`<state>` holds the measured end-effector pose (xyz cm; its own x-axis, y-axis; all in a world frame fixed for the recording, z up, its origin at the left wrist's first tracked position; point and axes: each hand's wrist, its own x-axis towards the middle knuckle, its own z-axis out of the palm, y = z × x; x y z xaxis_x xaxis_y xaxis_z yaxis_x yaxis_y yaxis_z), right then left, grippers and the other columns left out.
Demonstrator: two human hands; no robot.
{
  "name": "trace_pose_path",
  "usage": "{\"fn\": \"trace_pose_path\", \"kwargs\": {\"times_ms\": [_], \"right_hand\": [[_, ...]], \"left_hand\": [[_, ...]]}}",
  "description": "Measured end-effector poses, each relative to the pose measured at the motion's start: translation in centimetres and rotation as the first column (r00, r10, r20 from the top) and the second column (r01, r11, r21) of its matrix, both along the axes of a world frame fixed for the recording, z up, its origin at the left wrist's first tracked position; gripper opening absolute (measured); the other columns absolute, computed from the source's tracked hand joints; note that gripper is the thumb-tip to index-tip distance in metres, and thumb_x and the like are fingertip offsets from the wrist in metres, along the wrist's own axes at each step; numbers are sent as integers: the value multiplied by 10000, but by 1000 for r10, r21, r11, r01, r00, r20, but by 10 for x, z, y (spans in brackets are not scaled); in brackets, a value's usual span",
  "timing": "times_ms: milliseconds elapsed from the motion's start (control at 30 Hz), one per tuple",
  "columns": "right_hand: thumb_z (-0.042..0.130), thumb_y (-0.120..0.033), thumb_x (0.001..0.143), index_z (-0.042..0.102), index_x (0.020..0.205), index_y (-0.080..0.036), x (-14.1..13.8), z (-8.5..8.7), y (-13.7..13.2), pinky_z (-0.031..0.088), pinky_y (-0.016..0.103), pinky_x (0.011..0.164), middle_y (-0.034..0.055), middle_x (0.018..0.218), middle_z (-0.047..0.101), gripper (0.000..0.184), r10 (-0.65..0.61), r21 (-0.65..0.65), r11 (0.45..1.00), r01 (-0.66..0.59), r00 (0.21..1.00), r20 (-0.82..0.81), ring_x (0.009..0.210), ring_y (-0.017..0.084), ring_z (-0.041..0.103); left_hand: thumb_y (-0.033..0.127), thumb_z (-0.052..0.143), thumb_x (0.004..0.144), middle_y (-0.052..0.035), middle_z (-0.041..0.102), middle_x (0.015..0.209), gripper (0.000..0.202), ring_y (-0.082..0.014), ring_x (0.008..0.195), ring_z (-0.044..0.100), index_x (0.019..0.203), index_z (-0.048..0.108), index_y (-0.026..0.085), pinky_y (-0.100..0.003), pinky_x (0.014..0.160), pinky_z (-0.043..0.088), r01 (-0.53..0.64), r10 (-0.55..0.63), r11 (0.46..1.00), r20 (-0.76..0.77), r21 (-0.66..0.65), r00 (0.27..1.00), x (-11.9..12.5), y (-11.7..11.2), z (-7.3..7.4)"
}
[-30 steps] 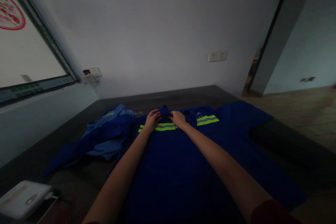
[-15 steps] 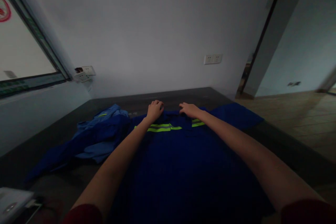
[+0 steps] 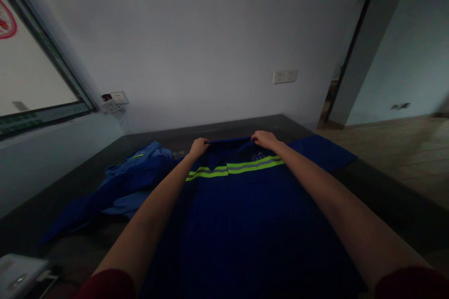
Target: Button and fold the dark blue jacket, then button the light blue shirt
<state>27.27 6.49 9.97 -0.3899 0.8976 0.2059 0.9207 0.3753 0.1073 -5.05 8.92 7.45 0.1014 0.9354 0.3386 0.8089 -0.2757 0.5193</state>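
Observation:
A dark blue work jacket (image 3: 242,215) with a yellow-green and grey reflective stripe across its chest lies spread in front of me. At its far end, my left hand (image 3: 199,147) pinches one side of the collar. My right hand (image 3: 264,139) is closed on the other side. Between the two hands the collar edge is lifted and pulled straight, showing its inner side. One sleeve reaches out to the right past my right forearm, partly covered by it.
A crumpled heap of blue and light blue clothing (image 3: 140,173) lies left on the dark table (image 3: 196,129). A white and black device (image 3: 21,271) sits at the lower left corner. Behind the table is a wall with sockets (image 3: 285,76); a window (image 3: 31,70) is on the left.
My hands have moved apart and taken hold of the collar, which is now stretched and raised between them. The reflective stripe shows as one nearly unbroken band.

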Motion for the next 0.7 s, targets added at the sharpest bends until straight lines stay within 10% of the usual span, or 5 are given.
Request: {"fn": "trace_pose_path", "kwargs": {"times_ms": [233,467,700], "right_hand": [[564,-218,845,705,1036,-270,-4,3,-4,472,287,808,50,1111,676,243,-25,-18,1000,24,999,-34,1035,229,612],[552,-221,844,711,1004,-250,-23,13,-11,467,306,821,78,1084,683,227,11,5,1000,-11,1000,-17,1024,242,617],[532,-231,841,716,965,-251,-29,18,-14,468,313,822,78,1077,686,223,10,27,1000,-9,1000,-11,1011,245,621]], "left_hand": [[57,647,624,-70,683,836,235,-256,932,619,799,733,188,-322,907,458,19,-21,999,53,46,998,8,-9,9],[204,535,829,-104,678,977,230,-212,906,618,999,682,155,-313,878,464,331,-331,938,-17,106,944,98,-40,3],[448,640,768,-199,652,1089,448,-330,1010,617,1087,615,136,-397,836,467,93,-112,981,-104,-170,988,138,-46,-17]]}}
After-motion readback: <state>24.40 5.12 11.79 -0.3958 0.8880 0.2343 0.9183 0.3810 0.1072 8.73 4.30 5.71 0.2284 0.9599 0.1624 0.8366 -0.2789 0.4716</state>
